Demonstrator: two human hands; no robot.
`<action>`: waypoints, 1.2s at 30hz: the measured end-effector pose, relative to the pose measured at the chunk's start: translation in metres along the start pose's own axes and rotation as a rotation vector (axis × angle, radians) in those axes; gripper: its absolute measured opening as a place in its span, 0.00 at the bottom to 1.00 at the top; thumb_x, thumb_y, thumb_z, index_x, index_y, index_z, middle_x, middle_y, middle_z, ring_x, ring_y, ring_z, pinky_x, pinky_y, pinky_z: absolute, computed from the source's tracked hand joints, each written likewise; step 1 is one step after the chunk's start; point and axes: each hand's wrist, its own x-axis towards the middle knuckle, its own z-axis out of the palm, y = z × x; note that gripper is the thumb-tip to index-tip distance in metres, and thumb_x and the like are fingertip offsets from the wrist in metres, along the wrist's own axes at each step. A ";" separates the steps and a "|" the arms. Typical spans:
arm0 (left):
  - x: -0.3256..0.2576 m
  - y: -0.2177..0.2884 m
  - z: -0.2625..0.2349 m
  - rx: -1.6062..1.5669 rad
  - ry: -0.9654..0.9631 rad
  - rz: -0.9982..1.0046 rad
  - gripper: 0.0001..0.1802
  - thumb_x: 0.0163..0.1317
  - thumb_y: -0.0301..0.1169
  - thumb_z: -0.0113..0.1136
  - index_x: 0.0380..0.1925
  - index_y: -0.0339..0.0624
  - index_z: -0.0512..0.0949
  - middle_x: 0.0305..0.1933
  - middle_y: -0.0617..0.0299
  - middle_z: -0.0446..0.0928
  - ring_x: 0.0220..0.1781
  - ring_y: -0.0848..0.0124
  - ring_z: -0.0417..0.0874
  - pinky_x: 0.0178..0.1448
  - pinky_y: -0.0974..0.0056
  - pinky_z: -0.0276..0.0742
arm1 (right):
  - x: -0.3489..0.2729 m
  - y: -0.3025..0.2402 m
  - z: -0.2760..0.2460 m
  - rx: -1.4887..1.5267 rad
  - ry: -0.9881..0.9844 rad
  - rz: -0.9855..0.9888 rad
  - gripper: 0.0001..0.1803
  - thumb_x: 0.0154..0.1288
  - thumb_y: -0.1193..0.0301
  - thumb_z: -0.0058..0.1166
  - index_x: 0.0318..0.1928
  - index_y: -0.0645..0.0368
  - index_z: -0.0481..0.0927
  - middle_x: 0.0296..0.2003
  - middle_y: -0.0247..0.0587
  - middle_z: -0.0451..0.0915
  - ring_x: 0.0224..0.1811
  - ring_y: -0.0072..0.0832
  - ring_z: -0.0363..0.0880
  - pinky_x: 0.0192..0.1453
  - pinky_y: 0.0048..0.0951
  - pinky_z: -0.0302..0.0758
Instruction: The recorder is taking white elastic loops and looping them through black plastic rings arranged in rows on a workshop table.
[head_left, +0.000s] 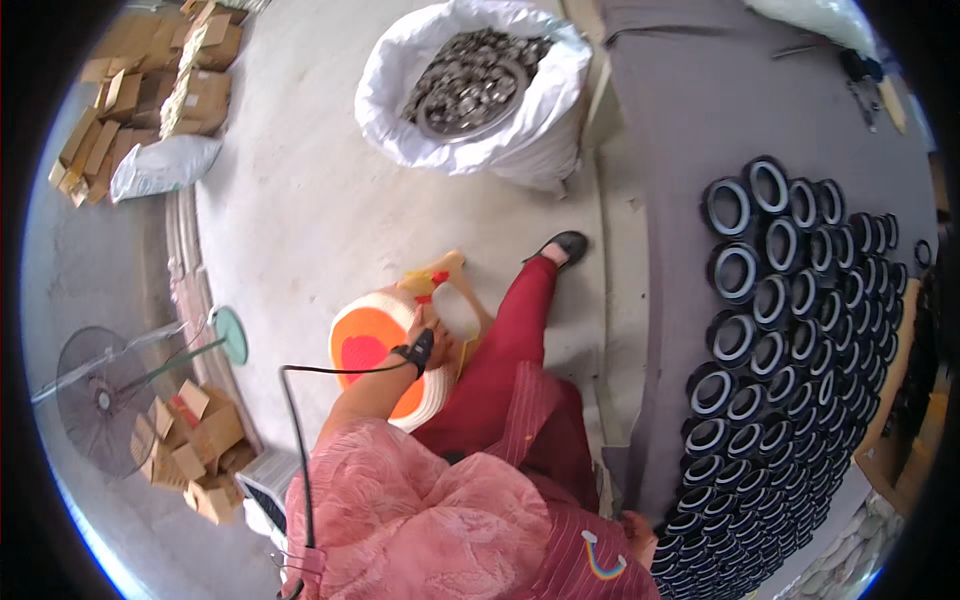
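My left hand (424,338), with a black strap round its wrist, is closed at the edge of a round cushion (378,340) in orange, red and cream. The cushion lies on a light wooden chair (452,275) beside my leg. My right hand (640,538) is low by the table's near edge, partly hidden by my clothing; its fingers show too little to tell what they do. Close to it, many dark rings with pale inner rims (735,337) stand in rows on the grey-covered table (670,180).
A white sack (540,155) full of shiny metal parts stands ahead on the floor. At left are cardboard boxes (205,435), a standing fan (100,400) and a filled white bag (165,167). A black cable (300,430) runs to my left wrist. Small tools (862,100) lie on the table's far end.
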 end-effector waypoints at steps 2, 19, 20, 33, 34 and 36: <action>0.014 0.008 0.024 0.041 -0.039 -0.061 0.18 0.52 0.46 0.60 0.40 0.53 0.83 0.47 0.59 0.80 0.58 0.61 0.74 0.67 0.40 0.59 | -0.002 0.004 0.006 -0.016 -0.010 -0.007 0.10 0.57 0.68 0.59 0.34 0.64 0.80 0.22 0.43 0.81 0.23 0.29 0.81 0.27 0.28 0.77; 0.115 -0.002 -0.097 -0.248 0.045 -0.018 0.17 0.51 0.45 0.60 0.39 0.52 0.83 0.45 0.59 0.81 0.56 0.60 0.76 0.64 0.43 0.63 | 0.103 -0.078 -0.043 -0.042 0.136 0.077 0.13 0.59 0.65 0.55 0.35 0.65 0.80 0.27 0.49 0.80 0.30 0.36 0.80 0.33 0.34 0.76; 0.119 -0.003 -0.101 -0.257 0.028 -0.015 0.17 0.51 0.45 0.60 0.39 0.52 0.83 0.45 0.59 0.81 0.55 0.60 0.76 0.64 0.43 0.63 | 0.114 -0.085 -0.050 -0.044 0.132 0.094 0.13 0.59 0.65 0.55 0.35 0.65 0.80 0.27 0.49 0.80 0.30 0.37 0.79 0.33 0.34 0.76; 0.225 -0.018 -0.225 -0.249 -0.077 0.109 0.17 0.51 0.44 0.60 0.39 0.52 0.83 0.44 0.58 0.81 0.53 0.59 0.78 0.62 0.46 0.66 | 0.148 -0.128 -0.101 0.021 0.127 0.266 0.16 0.60 0.63 0.52 0.37 0.65 0.80 0.31 0.54 0.79 0.35 0.43 0.78 0.37 0.39 0.74; 0.229 -0.020 -0.228 -0.246 -0.081 0.111 0.17 0.51 0.44 0.60 0.39 0.52 0.83 0.44 0.58 0.81 0.53 0.59 0.78 0.62 0.46 0.66 | 0.147 -0.129 -0.102 0.030 0.126 0.269 0.16 0.60 0.63 0.52 0.37 0.65 0.80 0.31 0.54 0.79 0.35 0.43 0.78 0.38 0.39 0.74; 0.236 -0.026 -0.235 -0.233 -0.085 0.120 0.17 0.51 0.44 0.60 0.39 0.52 0.83 0.44 0.58 0.82 0.53 0.59 0.78 0.62 0.46 0.66 | 0.146 -0.130 -0.097 0.048 0.133 0.280 0.17 0.60 0.62 0.51 0.37 0.65 0.80 0.32 0.55 0.79 0.36 0.44 0.78 0.38 0.40 0.74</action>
